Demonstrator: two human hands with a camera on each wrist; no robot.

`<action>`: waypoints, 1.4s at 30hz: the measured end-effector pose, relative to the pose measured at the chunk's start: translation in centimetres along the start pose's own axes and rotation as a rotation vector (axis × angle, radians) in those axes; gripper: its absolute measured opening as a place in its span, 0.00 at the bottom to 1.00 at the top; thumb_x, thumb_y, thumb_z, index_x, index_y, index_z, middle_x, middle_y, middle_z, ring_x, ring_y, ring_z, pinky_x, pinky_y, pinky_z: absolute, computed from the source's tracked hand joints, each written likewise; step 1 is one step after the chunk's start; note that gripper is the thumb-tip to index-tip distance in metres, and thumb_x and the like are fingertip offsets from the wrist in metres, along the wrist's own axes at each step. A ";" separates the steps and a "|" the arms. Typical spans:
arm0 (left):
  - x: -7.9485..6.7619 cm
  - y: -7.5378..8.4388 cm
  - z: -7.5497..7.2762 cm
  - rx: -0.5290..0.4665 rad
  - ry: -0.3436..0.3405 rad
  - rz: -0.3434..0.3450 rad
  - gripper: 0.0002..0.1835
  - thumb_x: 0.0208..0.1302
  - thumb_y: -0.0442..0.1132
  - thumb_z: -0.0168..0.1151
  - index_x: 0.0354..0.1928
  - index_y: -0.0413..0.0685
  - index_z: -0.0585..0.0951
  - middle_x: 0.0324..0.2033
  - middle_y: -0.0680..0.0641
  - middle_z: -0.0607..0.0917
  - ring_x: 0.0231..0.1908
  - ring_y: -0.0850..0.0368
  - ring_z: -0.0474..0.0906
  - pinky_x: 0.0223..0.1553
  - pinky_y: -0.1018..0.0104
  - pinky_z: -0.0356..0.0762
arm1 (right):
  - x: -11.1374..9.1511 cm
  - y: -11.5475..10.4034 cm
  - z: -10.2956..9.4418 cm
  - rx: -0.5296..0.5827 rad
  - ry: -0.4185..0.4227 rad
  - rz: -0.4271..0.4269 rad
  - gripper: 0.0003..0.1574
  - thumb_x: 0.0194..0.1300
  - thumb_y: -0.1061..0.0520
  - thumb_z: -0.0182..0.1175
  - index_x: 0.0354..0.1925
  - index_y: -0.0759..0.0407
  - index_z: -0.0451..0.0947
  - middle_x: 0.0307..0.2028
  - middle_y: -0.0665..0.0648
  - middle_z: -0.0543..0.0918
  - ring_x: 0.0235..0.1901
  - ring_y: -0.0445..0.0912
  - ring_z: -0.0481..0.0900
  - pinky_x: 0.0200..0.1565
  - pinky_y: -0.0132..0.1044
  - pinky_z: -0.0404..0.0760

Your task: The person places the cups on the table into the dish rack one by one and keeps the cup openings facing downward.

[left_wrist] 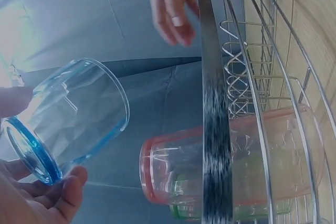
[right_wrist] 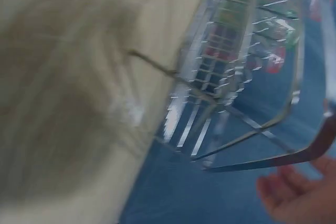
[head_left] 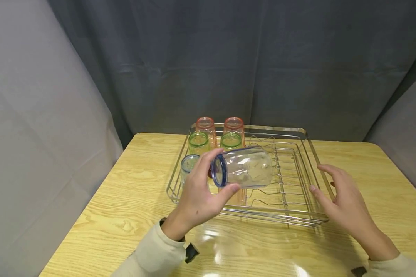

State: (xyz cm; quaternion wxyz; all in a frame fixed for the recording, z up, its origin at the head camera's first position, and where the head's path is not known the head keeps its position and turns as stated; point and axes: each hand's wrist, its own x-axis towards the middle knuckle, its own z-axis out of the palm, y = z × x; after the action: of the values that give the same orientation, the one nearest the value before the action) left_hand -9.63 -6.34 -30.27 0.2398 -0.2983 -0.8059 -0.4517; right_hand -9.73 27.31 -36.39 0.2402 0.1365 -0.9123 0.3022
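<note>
My left hand [head_left: 202, 195] grips a clear glass with a blue base [head_left: 247, 167] by its base end, thumb below and fingers above. The glass lies nearly on its side over the wire dish rack [head_left: 287, 211], its wide mouth toward the right. At the rack's right rim is my right hand [head_left: 348, 202], fingers loosely spread and holding nothing; whether it touches the rim I cannot tell. Upside down in the rack's left part stand two red-based glasses [head_left: 234, 127], two green-based ones [head_left: 198, 140] and a blue-based one [head_left: 188, 163]. A pinkish glass [left_wrist: 173, 166] stands nearer the front, partly hidden.
The rack's right half shows bare wires and dividers [head_left: 280, 173]. It stands on a light wooden table [head_left: 124, 192]. A dark grey curtain [head_left: 194, 69] hangs behind, with pale cloth [head_left: 38, 134] at the left side. The right wrist view is blurred.
</note>
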 end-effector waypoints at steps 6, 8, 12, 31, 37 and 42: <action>1.5 0.1 0.7 0.049 -0.038 -0.050 0.41 0.57 0.46 0.73 0.70 0.48 0.65 0.61 0.48 0.76 0.53 0.57 0.77 0.53 0.60 0.79 | 0.1 1.6 0.1 0.049 -0.200 0.295 0.43 0.75 0.50 0.50 0.73 0.76 0.47 0.65 0.84 0.60 0.59 0.77 0.63 0.47 0.62 0.73; 2.1 0.2 1.1 0.066 -0.053 -0.043 0.41 0.57 0.46 0.73 0.70 0.48 0.65 0.62 0.47 0.76 0.57 0.56 0.76 0.58 0.58 0.78 | 0.3 1.8 0.0 0.083 -0.289 0.380 0.47 0.78 0.46 0.44 0.75 0.76 0.38 0.68 0.86 0.54 0.60 0.81 0.60 0.50 0.72 0.67; 3.0 0.3 2.1 0.124 -0.080 -0.048 0.42 0.57 0.47 0.73 0.71 0.48 0.65 0.65 0.47 0.75 0.64 0.54 0.72 0.64 0.55 0.73 | 0.6 1.9 -0.1 0.094 -0.446 0.464 0.49 0.80 0.41 0.32 0.74 0.76 0.25 0.69 0.87 0.48 0.62 0.84 0.56 0.55 0.74 0.64; 7.9 2.0 8.1 0.480 -0.364 -0.166 0.41 0.63 0.60 0.64 0.75 0.67 0.58 0.66 0.55 0.72 0.58 0.58 0.74 0.54 0.67 0.76 | 0.3 3.0 0.6 0.045 -0.498 0.404 0.42 0.80 0.51 0.28 0.73 0.76 0.23 0.64 0.84 0.64 0.60 0.81 0.65 0.49 0.69 0.69; 9.9 2.0 10.5 0.562 -0.423 -0.260 0.39 0.63 0.63 0.61 0.74 0.75 0.58 0.66 0.59 0.70 0.57 0.61 0.73 0.52 0.67 0.76 | 0.4 3.2 0.9 0.037 -0.475 0.367 0.40 0.80 0.54 0.31 0.74 0.78 0.29 0.60 0.84 0.68 0.56 0.79 0.71 0.42 0.63 0.77; 11.2 1.7 13.1 0.576 -0.434 -0.315 0.36 0.62 0.63 0.62 0.71 0.80 0.60 0.65 0.62 0.70 0.57 0.63 0.71 0.49 0.67 0.77 | 0.7 3.1 0.9 0.040 -0.499 0.377 0.42 0.80 0.52 0.31 0.74 0.78 0.28 0.60 0.85 0.67 0.55 0.79 0.72 0.39 0.61 0.79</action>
State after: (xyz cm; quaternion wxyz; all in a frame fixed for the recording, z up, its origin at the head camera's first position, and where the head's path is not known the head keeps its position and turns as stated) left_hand -17.95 8.76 -28.20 0.0654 -0.1800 -0.9676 -0.1645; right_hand -11.79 29.09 -38.13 -0.0543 0.0396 -0.9462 0.3164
